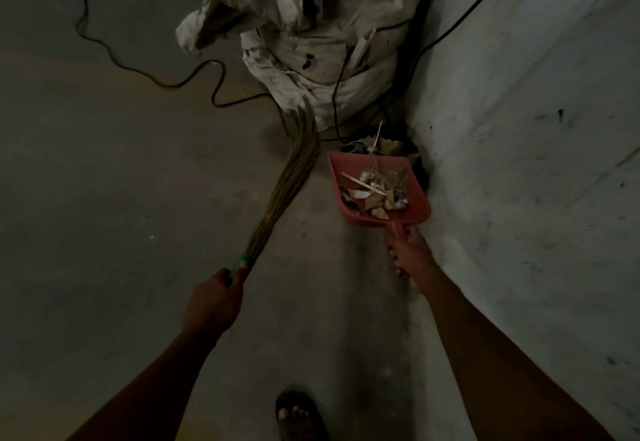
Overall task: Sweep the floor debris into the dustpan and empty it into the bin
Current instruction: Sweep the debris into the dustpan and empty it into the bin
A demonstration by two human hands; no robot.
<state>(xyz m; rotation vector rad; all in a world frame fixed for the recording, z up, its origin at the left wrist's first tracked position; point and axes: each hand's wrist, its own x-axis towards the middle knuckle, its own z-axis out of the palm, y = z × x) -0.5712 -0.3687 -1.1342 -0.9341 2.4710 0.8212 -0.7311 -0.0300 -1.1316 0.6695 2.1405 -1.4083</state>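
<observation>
While the red dustpan (379, 187) already carries a heap of torn paper, sticks and pale scraps (372, 194), the sweeping step looks done and the emptying step is in hand; the right hand (408, 255) has its fingers curled round the dustpan's handle, holding the pan with its open lip pointed toward a dark bin (414, 160) tucked between the wall (519, 129) and a crumpled white sack (322, 52); scraps already show in the bin's mouth, just beyond the pan's lip. The left hand (216, 297) grips the green-bound end of a grass broom (284, 187), whose bristle tips reach the foot of the sack, apart from the pan. Black cables (138, 70) trail across the concrete floor (104, 198) and over the sack; a sandalled foot (298, 414) shows at the bottom edge. Judging from this, the next move calls for lifting the handle end so the load slides forward into the bin; whether the lip sits fully over the rim cannot be told in the dim light, so a tilt made too early might spill scraps beside it.
</observation>
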